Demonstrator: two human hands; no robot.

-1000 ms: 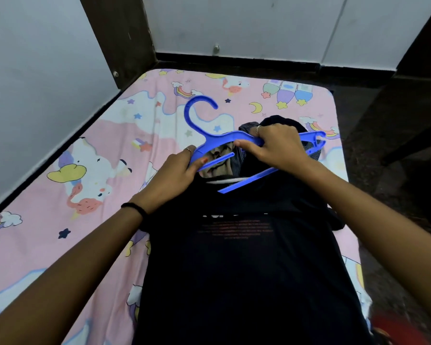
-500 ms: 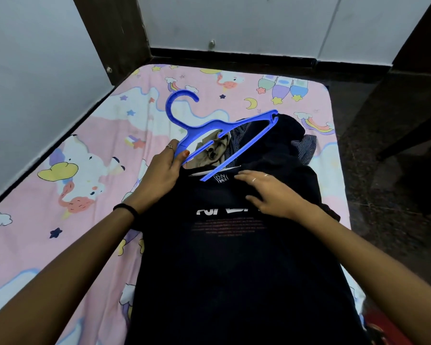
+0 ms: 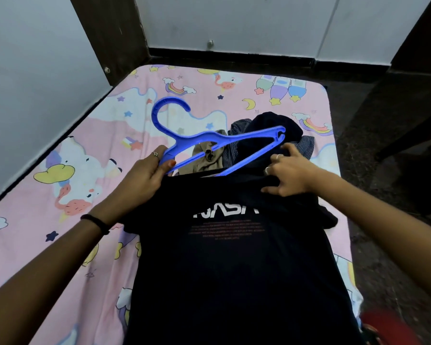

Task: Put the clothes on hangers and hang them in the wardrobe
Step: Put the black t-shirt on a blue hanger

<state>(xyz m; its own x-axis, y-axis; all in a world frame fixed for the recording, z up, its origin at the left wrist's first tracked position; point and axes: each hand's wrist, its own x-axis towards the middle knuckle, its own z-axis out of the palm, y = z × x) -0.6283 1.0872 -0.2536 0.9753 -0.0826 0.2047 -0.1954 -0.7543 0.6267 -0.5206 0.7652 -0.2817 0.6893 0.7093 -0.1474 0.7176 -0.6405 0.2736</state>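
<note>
Hanger [image 3: 217, 143], blue plastic w/ curved hook, pinched at its lower arm by left hand [image 3: 144, 178]; right hand [image 3: 288, 174] bunches the collar of a dark printed tee [image 3: 234, 257] spread along the bed [image 3: 60, 155]'s right edge, crumpled clothes [image 3: 259, 135] beyond.

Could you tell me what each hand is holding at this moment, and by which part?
The left hand grips the blue hanger at its left arm, below the hook. The right hand pinches the dark T-shirt at its right shoulder, beside the collar.
</note>
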